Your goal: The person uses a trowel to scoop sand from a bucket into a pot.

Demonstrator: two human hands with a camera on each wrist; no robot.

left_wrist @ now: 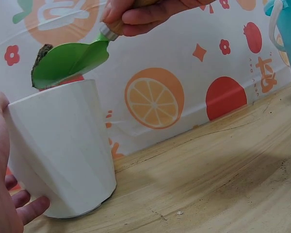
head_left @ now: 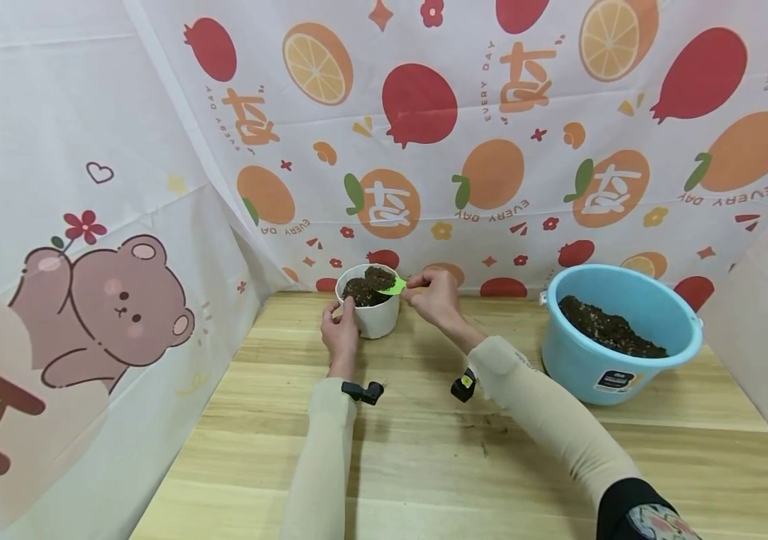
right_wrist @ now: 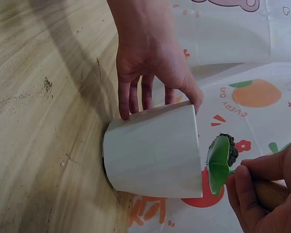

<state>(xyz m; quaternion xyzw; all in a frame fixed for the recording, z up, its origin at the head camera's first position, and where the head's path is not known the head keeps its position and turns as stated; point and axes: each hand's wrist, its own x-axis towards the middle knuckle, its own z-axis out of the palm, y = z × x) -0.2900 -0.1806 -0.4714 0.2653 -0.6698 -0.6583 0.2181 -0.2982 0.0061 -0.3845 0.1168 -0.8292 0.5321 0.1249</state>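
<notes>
A white plant pot (head_left: 379,321) with dark soil (head_left: 359,293) in it stands at the back of the table. My left hand (head_left: 340,334) holds the pot from its left side, thumb at the rim and fingers around the wall (right_wrist: 153,63). With my right hand (head_left: 434,298) I grip a small green trowel (left_wrist: 70,62) by its wooden handle (right_wrist: 270,194). Its blade, carrying a heap of soil (head_left: 380,278), is tilted just above the pot's rim. In the right wrist view the blade is apart from the pot.
On the right stands a light blue bucket (head_left: 576,371), partly filled with dark soil (head_left: 607,328). Specks of soil lie on the wooden table (head_left: 418,457) near my right forearm. A printed cloth (head_left: 350,82) hangs close behind the pot, and another covers the left side.
</notes>
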